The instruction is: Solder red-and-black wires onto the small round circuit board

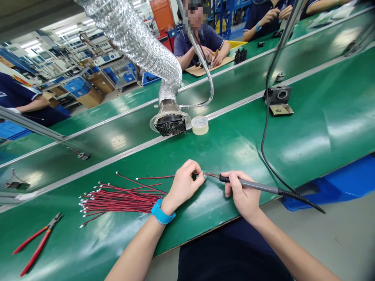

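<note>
Fingers of left hand around small part

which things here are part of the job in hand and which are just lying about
In the job:
- soldering iron, in the right hand
- small green part, in the left hand
- bunch of red wires, probably
- fan, iron stand, likely

Lying about, it seems:
- pliers
- tape roll

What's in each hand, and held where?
Right hand: grey-and-black soldering iron, by the front of its handle. Left hand: small green part with a red wire, pinched between thumb and fingers; exact grip point unclear.
</note>
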